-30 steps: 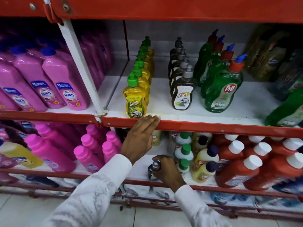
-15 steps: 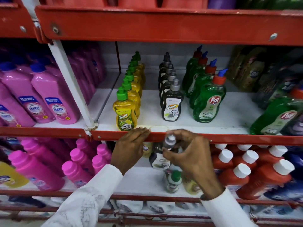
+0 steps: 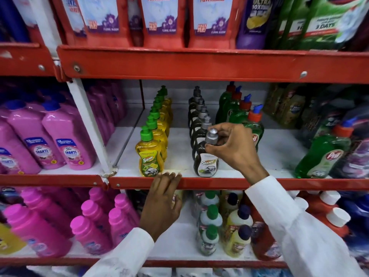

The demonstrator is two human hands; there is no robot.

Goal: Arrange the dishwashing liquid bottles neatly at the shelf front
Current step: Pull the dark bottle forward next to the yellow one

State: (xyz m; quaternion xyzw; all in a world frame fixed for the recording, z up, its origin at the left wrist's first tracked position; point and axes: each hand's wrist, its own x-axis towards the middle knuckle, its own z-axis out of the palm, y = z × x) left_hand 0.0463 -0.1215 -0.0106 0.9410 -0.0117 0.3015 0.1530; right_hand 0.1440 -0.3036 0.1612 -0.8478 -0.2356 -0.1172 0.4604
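dark super bottle (image 3: 205, 160) stood at red shelf lip (image 3: 219, 183), bare shelf either side; right hand (image 3: 234, 150) pinched its grey cap (image 3: 211, 136); left hand (image 3: 162, 200) lay flat, fingers extended, on lip.

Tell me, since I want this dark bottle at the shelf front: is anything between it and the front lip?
Nothing visible. The dark bottle, held at its cap by the right hand, already stands by the red lip; the left hand rests on the lip, off to the side.

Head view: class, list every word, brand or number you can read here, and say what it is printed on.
"Super": yellow bottle at the shelf front.
"Super": dark bottle under the right hand.
"Pril": green bottle on the right.
"SHAKTI": pink bottle.
"10X": red pouch above.
"3 DAYS": green pack.
Smaller print and the lower-shelf labels are too blurred to read.
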